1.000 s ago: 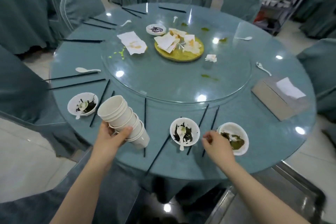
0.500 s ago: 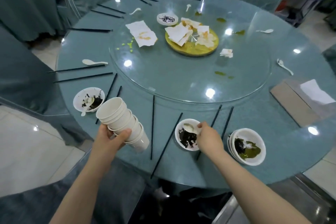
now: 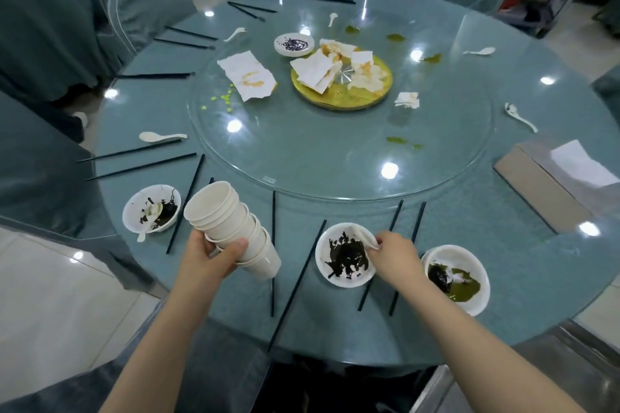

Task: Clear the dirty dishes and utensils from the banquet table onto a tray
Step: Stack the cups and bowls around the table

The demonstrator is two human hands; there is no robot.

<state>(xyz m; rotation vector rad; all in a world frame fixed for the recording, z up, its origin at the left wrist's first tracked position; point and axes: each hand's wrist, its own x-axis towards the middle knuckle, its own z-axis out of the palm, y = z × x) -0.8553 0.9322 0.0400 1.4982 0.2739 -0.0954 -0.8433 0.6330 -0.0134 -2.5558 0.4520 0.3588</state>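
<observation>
Banquet table (image 3: 335, 171) with its glass turntable (image 3: 302, 151) is far from cleared: yellow platter (image 3: 342, 90) with crumpled napkins mid-table, chopsticks and spoons round the rim, three dirty bowls along my edge. No tray in view, can't tell where it sits. What changed: a second ago my right hand (image 3: 396, 253) was just short of the stacked bowls at right (image 3: 456, 278); half a second ago it had shifted left onto the near bowl (image 3: 345, 255); now it has the white spoon (image 3: 364, 238) from that bowl, lifted toward the right rim. Means the spoon is coming out first, so the bowl can probably be stacked after. Third bowl (image 3: 151, 208) at left untouched, spoon still in it. Left hand (image 3: 211, 253) unchanged, fingers and thumb wrapped round the stack of cups (image 3: 231, 228), stack tipped with mouths pointing up-left, held over the table edge. Right hand: forearm reaching in from lower right, thumb and fingertips pinching the spoon handle, other fingers curled.
</observation>
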